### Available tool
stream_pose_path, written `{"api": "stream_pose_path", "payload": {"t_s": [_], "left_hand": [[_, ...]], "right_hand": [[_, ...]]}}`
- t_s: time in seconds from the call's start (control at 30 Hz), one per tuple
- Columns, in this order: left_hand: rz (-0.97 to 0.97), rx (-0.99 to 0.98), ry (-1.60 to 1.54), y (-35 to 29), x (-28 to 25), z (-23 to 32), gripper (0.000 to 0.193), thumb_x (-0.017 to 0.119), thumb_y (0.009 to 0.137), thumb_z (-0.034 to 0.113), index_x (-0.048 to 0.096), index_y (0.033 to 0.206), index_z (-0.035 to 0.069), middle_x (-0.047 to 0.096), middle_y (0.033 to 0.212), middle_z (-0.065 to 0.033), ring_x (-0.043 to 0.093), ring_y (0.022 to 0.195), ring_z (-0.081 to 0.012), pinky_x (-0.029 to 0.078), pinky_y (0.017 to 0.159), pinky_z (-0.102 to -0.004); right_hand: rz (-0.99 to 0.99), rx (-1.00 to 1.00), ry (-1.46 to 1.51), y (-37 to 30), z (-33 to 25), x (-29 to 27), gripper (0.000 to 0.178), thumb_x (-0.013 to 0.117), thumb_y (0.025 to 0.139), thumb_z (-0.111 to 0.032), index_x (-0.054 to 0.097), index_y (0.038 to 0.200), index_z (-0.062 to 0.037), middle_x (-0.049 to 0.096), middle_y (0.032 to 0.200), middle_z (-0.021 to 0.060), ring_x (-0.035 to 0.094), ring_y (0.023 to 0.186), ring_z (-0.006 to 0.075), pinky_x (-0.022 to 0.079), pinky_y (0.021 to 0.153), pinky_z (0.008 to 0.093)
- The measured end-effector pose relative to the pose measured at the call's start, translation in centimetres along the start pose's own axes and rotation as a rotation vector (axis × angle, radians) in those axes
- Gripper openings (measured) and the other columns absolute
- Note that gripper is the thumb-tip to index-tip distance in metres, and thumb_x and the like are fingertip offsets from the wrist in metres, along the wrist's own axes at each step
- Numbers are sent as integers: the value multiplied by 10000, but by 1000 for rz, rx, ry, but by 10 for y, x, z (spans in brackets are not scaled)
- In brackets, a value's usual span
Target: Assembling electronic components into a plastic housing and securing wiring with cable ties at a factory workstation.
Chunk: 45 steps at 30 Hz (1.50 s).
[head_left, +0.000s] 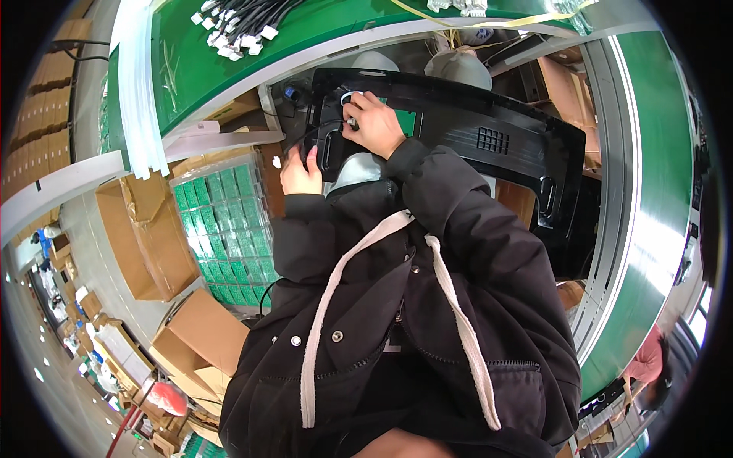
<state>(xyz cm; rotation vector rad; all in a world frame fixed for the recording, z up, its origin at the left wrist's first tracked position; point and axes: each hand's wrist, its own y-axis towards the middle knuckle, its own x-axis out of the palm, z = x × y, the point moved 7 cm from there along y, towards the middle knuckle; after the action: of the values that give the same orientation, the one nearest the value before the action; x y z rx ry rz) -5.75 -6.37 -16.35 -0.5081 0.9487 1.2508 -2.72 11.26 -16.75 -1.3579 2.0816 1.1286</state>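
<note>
A large black plastic panel (489, 137) with a vent grille lies tilted in front of me. My left hand (301, 172) grips its left edge beside an oval cut-out. My right hand (374, 122) is on the panel's upper left part, fingers pinched on a small white connector (350, 122) at the end of a thin black cable (309, 131). A green circuit board (406, 122) shows on the panel just right of that hand. My black jacket sleeves and white hood cords hide the panel's lower middle.
A green conveyor belt (229, 69) curves across the top and down the right side, carrying black cable bundles with white plugs (237, 30). To my left are a tray of green circuit boards (225, 229) and open cardboard boxes (153, 237). Another person (649, 359) stands at lower right.
</note>
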Motion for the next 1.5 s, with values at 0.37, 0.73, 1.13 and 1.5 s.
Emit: {"api": "stream_pose_path", "payload": {"t_s": [0.37, 0.73, 1.13, 1.5], "left_hand": [[-142, -168, 214, 7, -3, 0, 451, 485, 895, 426, 617, 1010, 11, 602, 704, -270, 611, 695, -426, 480, 618, -495], [-238, 123, 68, -9, -19, -33, 498, 551, 819, 519, 605, 877, 27, 630, 732, -229, 606, 698, -439, 481, 638, -503], [-855, 196, -225, 18, -138, 114, 303, 652, 837, 310, 652, 907, 16, 669, 748, -103, 659, 686, -161, 502, 627, -263], [-77, 313, -732, 74, -222, 172, 200, 540, 897, 95, 591, 1057, -13, 656, 924, -103, 616, 814, -158, 473, 769, -271]], "right_hand": [[-10, -2, 18, 11, 2, 0, 185, 674, 621, -141, 536, 729, -80, 499, 809, 72, 523, 818, 280, 472, 665, 378], [-131, -15, 378, 48, -78, -119, 134, 629, 812, -180, 613, 821, -48, 584, 852, 119, 595, 742, 255, 481, 647, 343], [220, 505, 145, 320, 58, -242, 377, 639, 827, -254, 624, 818, 122, 643, 662, 172, 649, 535, 235, 528, 511, 318], [-15, 68, 719, 235, -101, -260, 158, 628, 851, -116, 652, 898, 33, 643, 703, 52, 575, 548, 81, 462, 496, 202]]}}
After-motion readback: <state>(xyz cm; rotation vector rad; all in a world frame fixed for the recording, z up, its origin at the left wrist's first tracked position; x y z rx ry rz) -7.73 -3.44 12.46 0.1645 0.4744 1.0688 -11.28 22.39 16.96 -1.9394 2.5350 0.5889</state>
